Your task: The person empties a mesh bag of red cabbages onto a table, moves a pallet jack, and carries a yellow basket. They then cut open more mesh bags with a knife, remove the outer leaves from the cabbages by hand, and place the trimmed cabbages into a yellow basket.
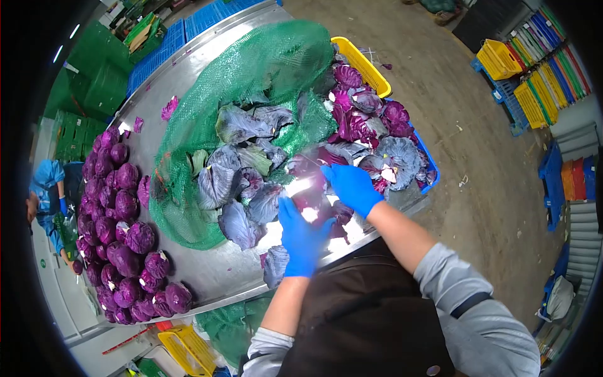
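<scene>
Both my hands wear blue gloves. My left hand (303, 242) is curved round a blurred red cabbage (312, 202), with a pale cut spot showing near its thumb. On the cabbage's far right side, my right hand (353, 187) has its fingers curled together; a thin, smeared streak sticks out from them, too blurred to name. Loose outer cabbage leaves (242, 220) lie to the left of the hands, partly on a green mesh bag (188, 182). Beyond my right hand, more purple leaves (364, 119) fill a blue crate (432, 164) and a yellow crate (363, 65).
Peeled red cabbages (122, 232) are piled along the left of the metal table (217, 267). A person in blue (49, 188) stands beyond that side. Yellow crates (188, 349) sit below the near edge. Stacked coloured crates (546, 69) stand far right.
</scene>
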